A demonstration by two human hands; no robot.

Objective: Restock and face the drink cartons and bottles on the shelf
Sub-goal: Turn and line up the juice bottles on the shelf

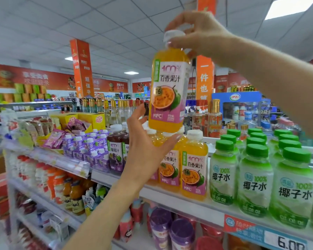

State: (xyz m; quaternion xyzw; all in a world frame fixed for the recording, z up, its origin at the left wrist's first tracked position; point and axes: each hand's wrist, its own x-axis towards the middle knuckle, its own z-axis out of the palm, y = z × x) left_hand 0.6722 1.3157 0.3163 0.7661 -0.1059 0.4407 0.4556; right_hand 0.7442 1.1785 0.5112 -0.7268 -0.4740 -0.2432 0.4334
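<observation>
**Passion-fruit juice bottle held aloft between two hands**

Bottle first: the passion-fruit juice bottle [167, 91] is upright, or very nearly so, raised clear of the shelf [188, 208] and facing the camera. Its clear body is filled with opaque orange-yellow juice. A white and pink-purple label wraps the middle, printed with "100%", Chinese characters, a round "16" badge, a halved passion fruit with a green leaf and "NFC" low down. A green strip runs down the label's left edge. Its white cap [173, 35] is wide and slightly blurred.

The right hand [197, 31] comes in from the upper right and is clamped on the bottle from above, fingers curled over the cap and the thumb pressed against the neck below it. The left hand [148, 147] rises from below with fingers spread and relaxed, thumb up beside the bottle's lower left side and fingertips reaching under its base; whether they actually touch it cannot be told.

Directly behind and just right of the left hand, matching passion-fruit bottles [194, 166] stand in a row at the shelf's front edge, labels forward. Further right of them, under the right forearm, are green-capped coconut water bottles [255, 179] in several files. Left of the left hand stand dark grape juice bottles [116, 152], then small purple cartons [90, 143] with white caps. A blue price tag [285, 240] hangs on the shelf lip below the coconut water.
</observation>
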